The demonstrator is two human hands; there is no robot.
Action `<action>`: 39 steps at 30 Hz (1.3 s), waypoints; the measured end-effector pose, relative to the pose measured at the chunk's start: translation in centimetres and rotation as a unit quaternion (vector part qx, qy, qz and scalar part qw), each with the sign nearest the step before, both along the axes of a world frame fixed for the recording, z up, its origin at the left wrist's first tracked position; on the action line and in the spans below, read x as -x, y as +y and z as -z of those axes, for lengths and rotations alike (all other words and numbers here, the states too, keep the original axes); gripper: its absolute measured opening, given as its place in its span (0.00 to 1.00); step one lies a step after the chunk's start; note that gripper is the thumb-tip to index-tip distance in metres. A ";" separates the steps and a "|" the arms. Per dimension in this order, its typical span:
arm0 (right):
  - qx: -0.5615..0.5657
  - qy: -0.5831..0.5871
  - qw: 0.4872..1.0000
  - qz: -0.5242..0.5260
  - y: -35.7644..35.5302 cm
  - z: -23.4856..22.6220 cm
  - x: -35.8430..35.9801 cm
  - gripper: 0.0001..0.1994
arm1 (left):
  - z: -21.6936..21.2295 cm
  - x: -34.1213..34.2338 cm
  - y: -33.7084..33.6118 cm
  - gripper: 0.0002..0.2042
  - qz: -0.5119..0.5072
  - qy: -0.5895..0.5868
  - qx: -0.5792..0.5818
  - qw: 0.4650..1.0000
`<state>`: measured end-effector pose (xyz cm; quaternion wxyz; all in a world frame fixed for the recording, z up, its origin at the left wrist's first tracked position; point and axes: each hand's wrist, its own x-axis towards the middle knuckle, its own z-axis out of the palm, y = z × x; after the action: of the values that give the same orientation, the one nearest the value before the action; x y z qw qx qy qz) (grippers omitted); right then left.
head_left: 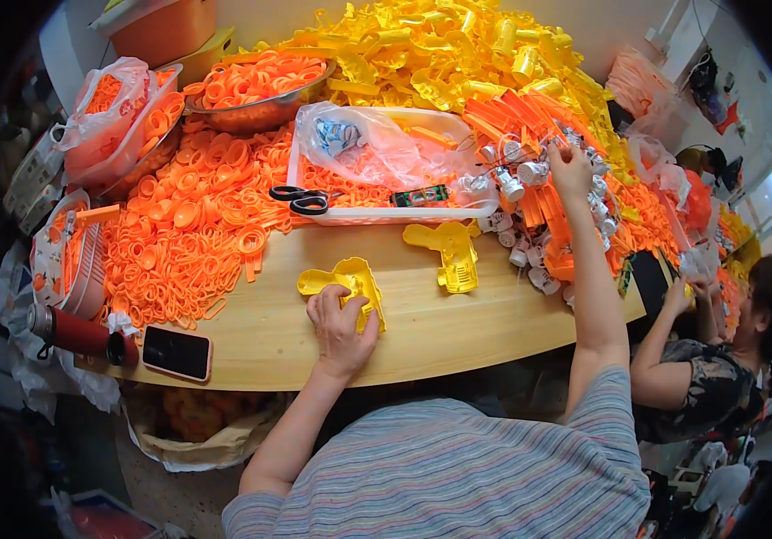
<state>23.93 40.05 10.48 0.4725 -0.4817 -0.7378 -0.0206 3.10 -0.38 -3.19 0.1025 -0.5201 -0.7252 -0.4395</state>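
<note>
My left hand [343,334] rests on a yellow plastic toy-gun shell half [350,280] lying on the table, its fingers bent over the hollow side. To the right lies another yellow shell half [456,260], untouched, its handle toward me. My right hand [571,172] reaches far right to a heap of small white cylindrical parts [534,171] with thin wires. Its fingers are curled together there; what is between them is too small to make out. Long orange strips [530,117] lie around these white parts.
A white tray [359,214] holds plastic bags, orange pieces and black scissors [305,199]. Orange rings and loops [179,234] heap at left, yellow shells [440,54] behind. A phone [177,353] and red flask [85,336] lie front left. A co-worker [709,359] sits at right.
</note>
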 end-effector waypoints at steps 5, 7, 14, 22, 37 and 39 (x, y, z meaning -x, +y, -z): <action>0.162 -0.017 0.987 0.001 1.1 1.0 2.2 0.19 | 0.0 0.2 -0.3 0.10 -0.019 0.023 -0.004 1.000; 0.175 0.025 0.984 0.000 1.2 1.7 2.0 0.15 | -0.2 0.2 -0.3 0.11 -0.017 0.022 -0.016 0.999; 0.192 0.381 0.858 -0.288 -2.2 -0.8 1.5 0.11 | 0.3 0.4 -0.3 0.10 -0.025 -0.004 -0.014 1.000; 0.165 0.392 0.857 -0.293 1.6 -1.2 -1.7 0.08 | 0.5 0.3 -0.2 0.09 -0.032 -0.002 -0.018 0.999; 0.219 0.586 0.679 -0.384 3.7 -6.5 -2.5 0.12 | 0.5 0.3 -0.1 0.08 -0.026 0.024 0.000 0.999; 0.233 0.558 0.662 -0.442 3.5 -7.4 -2.1 0.12 | 0.4 0.3 -0.1 0.08 -0.025 0.021 0.000 0.999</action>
<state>25.99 43.53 17.84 0.6213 -0.1143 -0.4427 0.6364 2.79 -0.50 -3.57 0.1287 -0.5113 -0.7353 -0.4258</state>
